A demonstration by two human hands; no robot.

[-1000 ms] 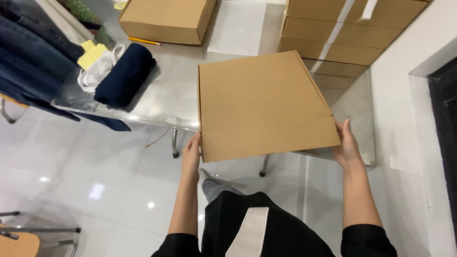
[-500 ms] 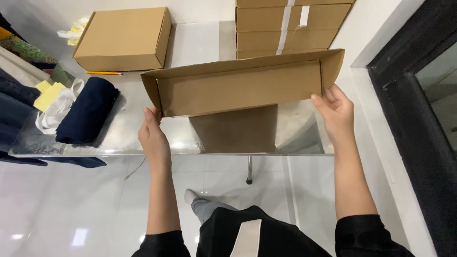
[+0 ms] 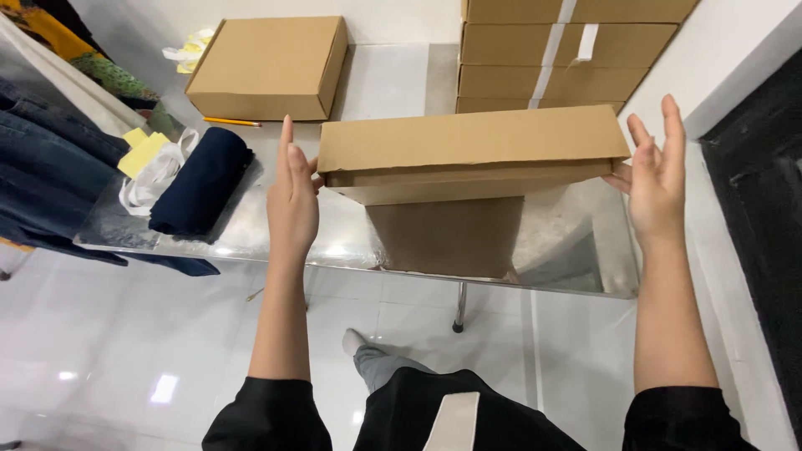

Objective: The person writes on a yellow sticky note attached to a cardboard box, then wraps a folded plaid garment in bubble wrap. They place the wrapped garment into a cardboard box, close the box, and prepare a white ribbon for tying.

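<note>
A flat brown cardboard box [image 3: 468, 150] hangs closed just above the shiny metal table [image 3: 393, 83], its long side facing me and its reflection showing in the tabletop below. My left hand [image 3: 292, 196] presses flat against the box's left end, fingers straight and pointing up. At the right end is my right hand [image 3: 656, 179], fingers spread, with the thumb and palm edge touching the box's corner. The box is held between the two hands.
A second closed cardboard box [image 3: 267, 63] lies at the table's back left, with a pencil [image 3: 230, 122] in front of it. A stack of taped boxes [image 3: 568, 50] stands at the back right. A folded navy garment [image 3: 200, 179], yellow slips [image 3: 142, 152] and hanging clothes [image 3: 50, 159] are at left.
The box was turned over from flat and lid-up, through open side facing me, to closed with its long side forward. Both hands shifted to its ends and their fingers opened out.
</note>
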